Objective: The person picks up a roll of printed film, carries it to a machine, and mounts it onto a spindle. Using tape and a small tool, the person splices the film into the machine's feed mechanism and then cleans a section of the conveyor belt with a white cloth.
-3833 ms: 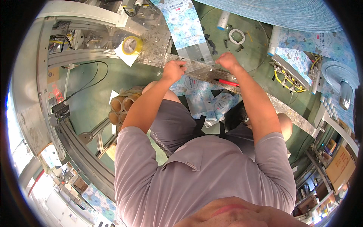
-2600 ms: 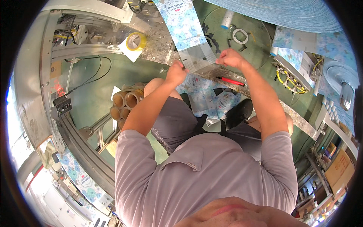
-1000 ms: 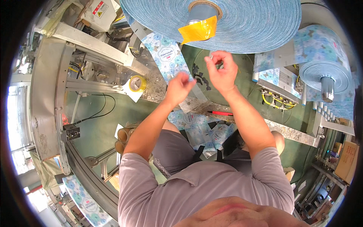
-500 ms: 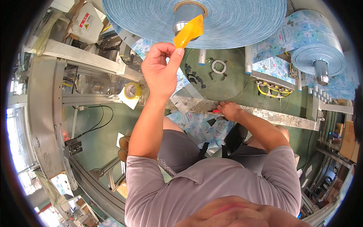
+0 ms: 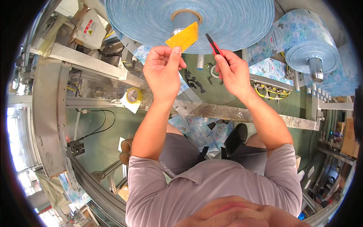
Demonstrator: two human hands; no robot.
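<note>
Cutter (image 5: 214,47) raised, R hand (image 5: 233,72) | L hand (image 5: 164,72): yel tape (image 5: 185,37) | red/wht label (image 5: 89,27)

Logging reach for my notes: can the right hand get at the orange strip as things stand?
Probably yes: the right hand holds a red tool near the orange strip, with nothing visible between them.

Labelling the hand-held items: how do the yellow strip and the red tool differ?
Colour: the yellow strip is plain yellow-orange; the red tool also has dark parts.
Shape: the strip is broad and flat; the tool is slim.
Held by: the strip, left hand; the tool, right hand.
Shared: both overlap the large blue roll in this view.
</note>
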